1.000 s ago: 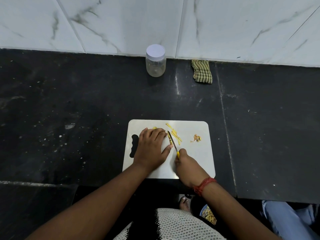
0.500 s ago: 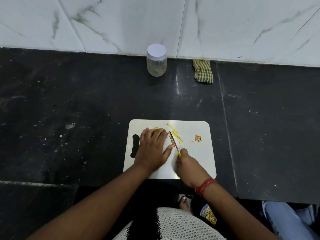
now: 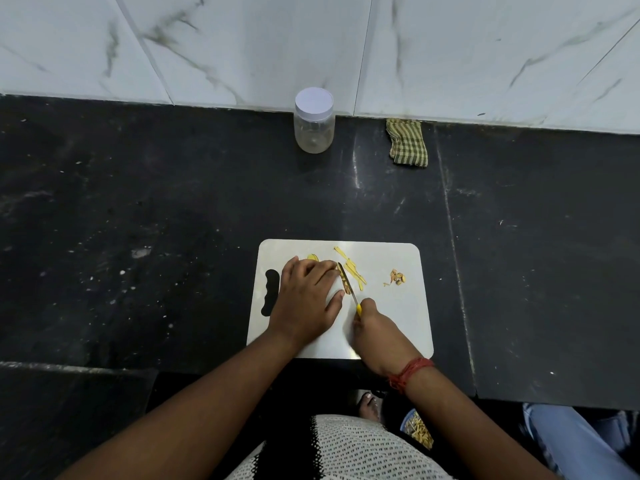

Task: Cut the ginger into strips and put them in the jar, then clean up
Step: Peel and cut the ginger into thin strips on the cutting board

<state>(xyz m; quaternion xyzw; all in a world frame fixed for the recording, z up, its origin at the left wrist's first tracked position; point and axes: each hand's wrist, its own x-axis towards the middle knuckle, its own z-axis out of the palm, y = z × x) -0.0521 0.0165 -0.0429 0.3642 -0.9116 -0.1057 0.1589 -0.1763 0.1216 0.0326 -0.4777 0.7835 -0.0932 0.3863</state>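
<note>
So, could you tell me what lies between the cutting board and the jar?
Only bare black counter lies between the cutting board and the jar, seen in the head view.

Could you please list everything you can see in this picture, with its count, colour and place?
board: one, white, on the counter in front of the person
ginger strips: several, yellow, on the board right of the knife
ginger piece: one, yellow, under the left fingers
peel scraps: a few, tan, right part of the board
knife: one, yellow handle, blade on the board
jar: one, clear with white lid on, at the wall
cloth: one, green check, right of the jar
counter: one, black
wall: white marble tiles
left hand: presses the ginger
right hand: grips the knife; red thread on the wrist
</note>
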